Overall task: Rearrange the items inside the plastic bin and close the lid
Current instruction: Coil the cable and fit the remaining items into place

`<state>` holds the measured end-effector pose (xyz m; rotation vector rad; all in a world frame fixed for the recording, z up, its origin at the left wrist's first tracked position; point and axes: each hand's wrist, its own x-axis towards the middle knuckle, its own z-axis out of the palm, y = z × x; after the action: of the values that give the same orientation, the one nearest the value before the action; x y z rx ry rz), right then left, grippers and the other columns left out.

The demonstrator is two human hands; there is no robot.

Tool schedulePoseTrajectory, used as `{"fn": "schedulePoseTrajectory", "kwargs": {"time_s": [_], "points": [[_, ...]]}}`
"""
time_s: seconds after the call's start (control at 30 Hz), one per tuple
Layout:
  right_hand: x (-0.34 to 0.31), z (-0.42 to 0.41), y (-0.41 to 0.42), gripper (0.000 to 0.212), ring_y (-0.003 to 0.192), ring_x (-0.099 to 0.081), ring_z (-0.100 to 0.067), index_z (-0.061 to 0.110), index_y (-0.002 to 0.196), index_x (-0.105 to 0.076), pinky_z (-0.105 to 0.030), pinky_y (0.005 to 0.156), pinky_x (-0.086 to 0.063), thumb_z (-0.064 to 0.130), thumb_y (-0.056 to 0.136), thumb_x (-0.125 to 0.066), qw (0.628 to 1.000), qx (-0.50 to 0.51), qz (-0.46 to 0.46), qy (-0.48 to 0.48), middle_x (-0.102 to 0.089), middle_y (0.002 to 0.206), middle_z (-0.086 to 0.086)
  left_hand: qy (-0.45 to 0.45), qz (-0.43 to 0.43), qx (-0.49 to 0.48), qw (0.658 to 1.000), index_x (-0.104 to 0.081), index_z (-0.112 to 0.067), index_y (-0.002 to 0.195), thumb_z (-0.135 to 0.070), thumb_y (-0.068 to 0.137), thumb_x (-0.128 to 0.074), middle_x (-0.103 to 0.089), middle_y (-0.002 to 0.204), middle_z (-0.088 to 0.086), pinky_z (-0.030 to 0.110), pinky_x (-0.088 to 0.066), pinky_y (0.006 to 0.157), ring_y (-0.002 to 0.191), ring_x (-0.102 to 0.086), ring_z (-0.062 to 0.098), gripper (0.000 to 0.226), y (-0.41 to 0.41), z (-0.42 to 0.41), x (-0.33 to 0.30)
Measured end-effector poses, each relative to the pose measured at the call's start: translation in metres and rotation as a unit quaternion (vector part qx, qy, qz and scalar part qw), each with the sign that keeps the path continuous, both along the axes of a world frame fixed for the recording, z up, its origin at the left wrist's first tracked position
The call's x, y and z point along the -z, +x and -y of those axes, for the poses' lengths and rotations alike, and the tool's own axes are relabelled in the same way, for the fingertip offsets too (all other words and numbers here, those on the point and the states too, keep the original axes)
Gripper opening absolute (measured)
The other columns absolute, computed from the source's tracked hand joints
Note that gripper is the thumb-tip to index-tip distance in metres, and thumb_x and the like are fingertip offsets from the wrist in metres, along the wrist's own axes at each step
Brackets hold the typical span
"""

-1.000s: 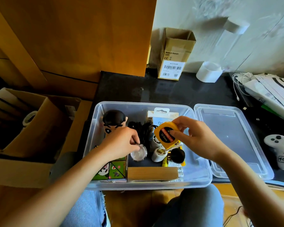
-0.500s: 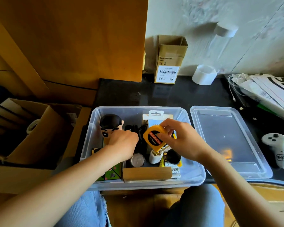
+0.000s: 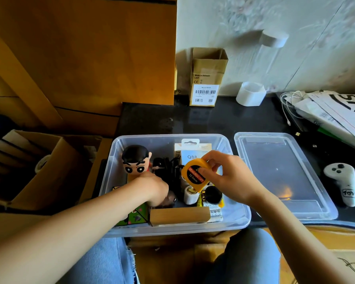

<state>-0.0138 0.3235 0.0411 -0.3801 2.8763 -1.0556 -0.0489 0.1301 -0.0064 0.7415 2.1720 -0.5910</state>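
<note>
The clear plastic bin [image 3: 172, 137] stands open on the black counter in front of me, and its clear lid [image 3: 283, 175] lies flat just to its right. Over the bin's middle my right hand [image 3: 232, 177] pinches a yellow measuring tape [image 3: 195, 175]. My left hand [image 3: 152, 187] reaches down inside, fingers curled over a small blurred object that I cannot make out. Also in the bin are a cartoon boy figure [image 3: 135, 160], black cables [image 3: 166, 167], a white Q88 package [image 3: 192, 154], a wooden block [image 3: 178, 216], a green patterned box [image 3: 137, 216], a white roll [image 3: 190, 194] and batteries [image 3: 215, 214].
A small cardboard box [image 3: 208, 78] and a white tape roll [image 3: 250, 95] stand at the wall behind the bin. A white game controller [image 3: 342, 181] lies right of the lid, with papers and a cable [image 3: 336, 111] beyond. A large open carton [image 3: 39, 171] sits at the left.
My right hand has raised the measuring tape slightly and shifted it left. My left hand moved off the round silver tin toward the figure, then back down over that spot.
</note>
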Motion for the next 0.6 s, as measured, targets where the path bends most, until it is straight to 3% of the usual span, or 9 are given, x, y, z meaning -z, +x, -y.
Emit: {"fn": "schedulePoseTrajectory", "kwargs": {"time_s": [0.2, 0.33, 0.43, 0.5, 0.53, 0.6], "points": [[0.0, 0.0, 0.006, 0.026, 0.083, -0.061, -0.009, 0.022, 0.111, -0.059, -0.022, 0.075, -0.054, 0.034, 0.089, -0.059, 1.0, -0.009, -0.01, 0.011, -0.064, 0.096, 0.009, -0.012, 0.009, -0.038, 0.999, -0.058, -0.008, 0.107, -0.01, 0.094, -0.046, -0.045, 0.074, 0.0, 0.028, -0.034, 0.055, 0.068, -0.044, 0.017, 0.017, 0.0, -0.006, -0.009], [-0.003, -0.003, 0.008, 0.025, 0.083, -0.061, -0.01, 0.022, 0.11, -0.06, -0.026, 0.075, -0.054, 0.032, 0.088, -0.061, 1.0, -0.002, -0.016, 0.008, -0.064, 0.094, 0.01, 0.027, -0.008, -0.062, 0.998, -0.059, -0.006, 0.106, -0.007, 0.093, -0.045, -0.048, 0.079, 0.003, 0.028, -0.033, 0.053, 0.074, -0.046, 0.02, 0.019, 0.004, -0.001, -0.014], [-0.007, -0.004, 0.007, 0.019, 0.081, -0.061, -0.008, 0.025, 0.104, -0.061, -0.024, 0.071, -0.052, 0.029, 0.086, -0.064, 1.0, 0.004, -0.009, -0.021, -0.064, 0.089, 0.014, 0.138, -0.01, -0.138, 0.981, -0.062, -0.013, 0.1, -0.005, 0.092, -0.042, -0.053, 0.086, 0.003, 0.029, -0.037, 0.052, 0.068, -0.048, 0.017, 0.023, 0.0, 0.008, -0.018], [-0.009, -0.003, 0.006, 0.015, 0.081, -0.061, -0.006, 0.028, 0.1, -0.061, -0.016, 0.067, -0.047, 0.028, 0.085, -0.065, 0.999, 0.006, -0.001, -0.046, -0.063, 0.086, 0.019, 0.277, -0.02, -0.229, 0.933, -0.06, -0.021, 0.106, -0.008, 0.093, -0.044, -0.06, 0.099, -0.002, 0.03, -0.05, 0.071, 0.08, -0.057, 0.015, 0.025, -0.002, 0.019, -0.021], [-0.011, -0.002, 0.005, 0.015, 0.082, -0.061, -0.005, 0.029, 0.098, -0.06, -0.013, 0.067, -0.045, 0.027, 0.085, -0.066, 0.998, 0.006, 0.006, -0.059, -0.063, 0.086, 0.019, 0.358, -0.006, -0.265, 0.895, -0.056, -0.024, 0.117, -0.012, 0.092, -0.049, -0.061, 0.107, -0.004, 0.029, -0.051, 0.081, 0.089, -0.06, 0.012, 0.029, -0.001, 0.026, -0.022], [-0.013, 0.002, 0.003, 0.015, 0.083, -0.062, -0.006, 0.029, 0.097, -0.059, -0.012, 0.067, -0.047, 0.025, 0.085, -0.066, 0.996, 0.003, 0.022, -0.086, -0.064, 0.088, 0.016, 0.51, 0.087, -0.307, 0.799, -0.04, -0.035, 0.133, -0.018, 0.084, -0.067, -0.057, 0.115, -0.01, 0.024, -0.05, 0.089, 0.098, -0.061, 0.003, 0.058, 0.006, 0.033, -0.027]]}}
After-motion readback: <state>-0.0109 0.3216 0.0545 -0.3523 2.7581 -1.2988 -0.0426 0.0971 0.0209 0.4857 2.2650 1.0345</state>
